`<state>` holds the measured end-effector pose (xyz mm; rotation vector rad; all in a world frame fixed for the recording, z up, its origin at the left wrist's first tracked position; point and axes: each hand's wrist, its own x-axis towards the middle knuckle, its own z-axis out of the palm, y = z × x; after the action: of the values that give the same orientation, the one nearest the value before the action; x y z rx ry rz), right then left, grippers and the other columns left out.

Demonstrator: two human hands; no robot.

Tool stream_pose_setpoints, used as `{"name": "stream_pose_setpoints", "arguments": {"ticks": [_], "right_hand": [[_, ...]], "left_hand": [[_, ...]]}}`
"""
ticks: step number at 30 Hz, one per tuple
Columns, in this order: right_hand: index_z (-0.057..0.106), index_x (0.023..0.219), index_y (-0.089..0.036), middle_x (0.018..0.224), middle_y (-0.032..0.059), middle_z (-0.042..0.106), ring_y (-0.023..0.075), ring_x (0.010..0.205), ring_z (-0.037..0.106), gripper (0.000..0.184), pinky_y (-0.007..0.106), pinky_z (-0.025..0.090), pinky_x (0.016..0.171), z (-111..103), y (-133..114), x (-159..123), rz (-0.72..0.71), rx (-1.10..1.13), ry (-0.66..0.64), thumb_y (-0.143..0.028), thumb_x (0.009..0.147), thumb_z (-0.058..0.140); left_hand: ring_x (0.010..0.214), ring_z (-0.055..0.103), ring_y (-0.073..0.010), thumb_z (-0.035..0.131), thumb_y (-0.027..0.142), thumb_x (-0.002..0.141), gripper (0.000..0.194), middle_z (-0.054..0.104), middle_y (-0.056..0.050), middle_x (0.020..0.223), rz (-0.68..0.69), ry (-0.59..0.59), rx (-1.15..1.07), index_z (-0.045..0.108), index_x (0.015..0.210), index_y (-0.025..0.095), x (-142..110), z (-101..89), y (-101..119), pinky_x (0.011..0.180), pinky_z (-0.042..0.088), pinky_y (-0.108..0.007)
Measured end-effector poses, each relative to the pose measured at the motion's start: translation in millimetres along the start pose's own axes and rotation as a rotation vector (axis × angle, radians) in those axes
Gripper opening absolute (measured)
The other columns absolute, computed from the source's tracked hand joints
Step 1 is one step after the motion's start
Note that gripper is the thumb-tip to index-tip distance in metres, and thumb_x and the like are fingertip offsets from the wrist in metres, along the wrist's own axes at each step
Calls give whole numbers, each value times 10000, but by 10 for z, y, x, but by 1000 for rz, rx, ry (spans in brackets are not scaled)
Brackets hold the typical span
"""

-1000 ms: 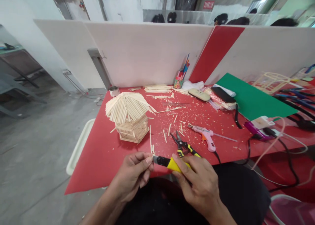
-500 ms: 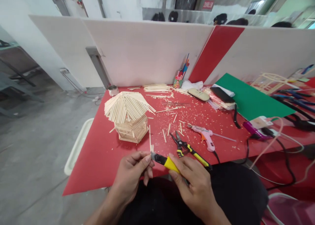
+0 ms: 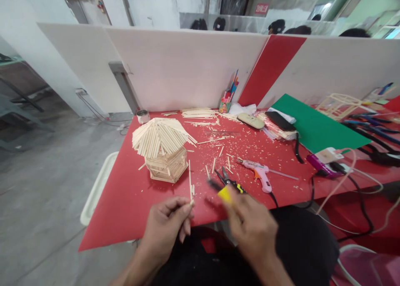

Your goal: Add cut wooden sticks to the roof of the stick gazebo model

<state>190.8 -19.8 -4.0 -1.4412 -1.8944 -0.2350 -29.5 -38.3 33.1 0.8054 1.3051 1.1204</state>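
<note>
My left hand [image 3: 170, 223] pinches a short wooden stick [image 3: 191, 202], its pale tip showing between thumb and forefinger. To its right, smeared by motion, my right hand [image 3: 251, 225] grips a yellow and black utility knife [image 3: 224, 193], blade end toward the upper left. A small pavilion model of wooden sticks [image 3: 164, 150] with a sloped roof stands beyond my left hand. Just past the fingertips lies a long thin stick [image 3: 190, 173] with short pieces beside it. Yellow and black pruning shears [image 3: 229, 179] lie behind the knife, partly covered by my right hand.
On the red table [image 3: 118, 211] lie a pink glue gun [image 3: 261, 171], a green board [image 3: 325, 123] and a power strip [image 3: 325, 163] with cords. Wood chips and a stick pile [image 3: 198, 113] are scattered toward the back. A pen cup [image 3: 225, 104] stands by the white partition [image 3: 187, 69].
My right hand has pulled the knife away from my left fingertips, to the right and up over the shears. The left hand stays nearly in place with the short stick.
</note>
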Motion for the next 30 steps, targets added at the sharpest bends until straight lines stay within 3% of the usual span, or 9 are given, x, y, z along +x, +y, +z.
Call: {"name": "stream_pose_setpoints", "arguments": {"ticks": [2,4,9,12,16,19,21,25,30], "right_hand": [[631,1170,-202,674,49,629,166,546,540,346,269,338,497,14,217,94,281,-295,89,-376,929,453],[597,1223,-191,794,80,665,187,612,573,393,276,353,503,108,277,152,348,-351,-27,-395,943,411],[582,1232,-155,830,96,645,207,663,606,367,305,423,569,638,-238,49,15,-197,-421,-248,901,454],[601,1204,-154,907,124,650,258,789,622,355,355,455,645,798,-429,14,28,-186,-420,-226,869,510],[661,1081,-192,1029,109,651,261,952,593,261,393,452,805,623,-482,247,17,131,-267,-247,884,499],[679,997,-219,891,44,671,156,828,609,236,276,466,768,404,-682,565,55,576,-254,-278,928,461],[688,924,-216,843,26,673,132,772,608,207,238,465,717,320,-881,769,89,743,-286,-294,915,497],[696,862,-198,780,16,657,113,674,590,165,209,449,605,342,-1173,1029,151,886,-318,-310,859,575],[670,760,-182,718,5,623,119,682,583,180,222,450,613,466,-1229,1145,113,981,-290,-244,867,541]], "left_hand": [[292,426,-51,753,410,675,306,545,-8,383,-45,-40,27,670,613,122,-40,-52,-19,315,327,-141],[309,429,-47,790,408,626,306,580,-14,436,-70,1,-65,679,638,123,-31,-64,-6,312,319,-140],[395,484,-55,849,325,554,297,608,1,514,-50,30,-338,672,711,145,95,7,163,370,369,-139],[406,464,-40,855,305,552,294,596,16,526,-44,78,-432,646,690,151,139,-20,250,379,357,-128],[400,445,-35,865,308,532,314,558,34,491,13,153,-464,632,667,145,214,-96,313,350,311,-114],[402,455,-37,885,293,478,348,556,39,482,50,191,-476,633,659,138,289,-112,363,354,324,-112],[406,469,-40,890,278,462,352,557,39,476,50,182,-486,637,659,133,326,-117,391,370,350,-115],[400,481,-41,880,260,480,327,596,20,515,81,133,-480,655,674,124,359,-158,420,363,359,-123],[413,500,-51,857,284,536,303,610,8,532,63,72,-503,681,722,123,367,-226,443,375,373,-137]]}}
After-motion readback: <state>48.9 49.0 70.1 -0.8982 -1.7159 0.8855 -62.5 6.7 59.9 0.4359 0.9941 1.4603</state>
